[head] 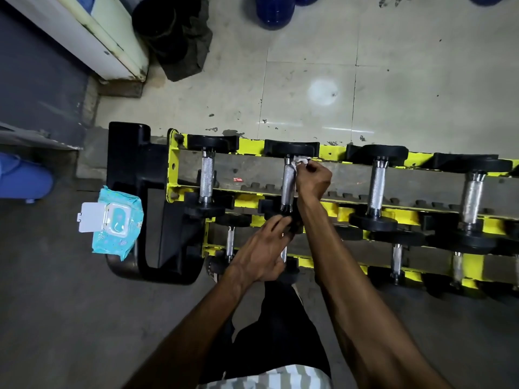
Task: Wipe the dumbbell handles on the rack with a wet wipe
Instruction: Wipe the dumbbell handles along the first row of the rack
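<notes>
White wet wipe (300,160) being pinched in the right hand (313,179), pressing the dumbbell handle (288,186) beside it, left hand (262,248) gripping its black head (271,207).

stained pale tiled floor (393,66)

Both bare forearms extend forward, the right hand (313,179) reaching farther with its fingers (309,165) pinching a wet wipe (298,160), while the left hand (264,248) sits nearer, fingers curled over the near head of the dumbbell (288,183).
</notes>
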Available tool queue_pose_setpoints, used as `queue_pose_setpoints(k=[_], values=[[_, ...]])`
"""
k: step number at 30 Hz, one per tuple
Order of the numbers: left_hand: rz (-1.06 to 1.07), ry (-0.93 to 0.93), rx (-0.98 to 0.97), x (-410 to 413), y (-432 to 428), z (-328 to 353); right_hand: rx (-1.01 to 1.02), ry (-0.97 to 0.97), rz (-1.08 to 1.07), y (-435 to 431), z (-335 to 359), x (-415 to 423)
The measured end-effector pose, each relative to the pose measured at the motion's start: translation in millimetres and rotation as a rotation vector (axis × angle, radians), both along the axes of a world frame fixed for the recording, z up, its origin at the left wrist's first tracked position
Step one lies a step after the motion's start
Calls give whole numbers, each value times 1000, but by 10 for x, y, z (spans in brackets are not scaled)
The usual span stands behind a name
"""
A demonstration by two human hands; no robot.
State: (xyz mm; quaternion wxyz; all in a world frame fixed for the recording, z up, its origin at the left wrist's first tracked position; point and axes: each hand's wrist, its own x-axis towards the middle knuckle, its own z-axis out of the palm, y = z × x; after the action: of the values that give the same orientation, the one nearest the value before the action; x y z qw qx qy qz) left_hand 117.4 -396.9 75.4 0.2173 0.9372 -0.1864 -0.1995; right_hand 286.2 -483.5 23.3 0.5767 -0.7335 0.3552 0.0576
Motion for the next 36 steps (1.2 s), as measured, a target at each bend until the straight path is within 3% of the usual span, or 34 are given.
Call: queue_pose_setpoints(k=[7,10,13,16,20,25,29,33,36], values=[[-17,30,91,-4,27,-60,-52,26,483,-450,-171,-97],[-14,26,93,-11,15,-59,-173,101,717,-610,-169,-347],[-12,35,72,-21,19,-87,-295,209,810,-647,-174,-518],[-9,33,66,-17,26,-94,-218,187,740,-603,-165,-481],[-18,42,89,-13,16,-88,-16,116,443,-375,-35,-253],[-32,36,93,-10,25,-96,280,389,246,-203,-9,298],[-25,34,95,-27,24,-103,525,444,173,-257,102,258],[-20,20,90,-33,18,-85,574,473,150,-200,112,262],[-25,0,101,-15,24,-48,413,321,125,-147,78,170]])
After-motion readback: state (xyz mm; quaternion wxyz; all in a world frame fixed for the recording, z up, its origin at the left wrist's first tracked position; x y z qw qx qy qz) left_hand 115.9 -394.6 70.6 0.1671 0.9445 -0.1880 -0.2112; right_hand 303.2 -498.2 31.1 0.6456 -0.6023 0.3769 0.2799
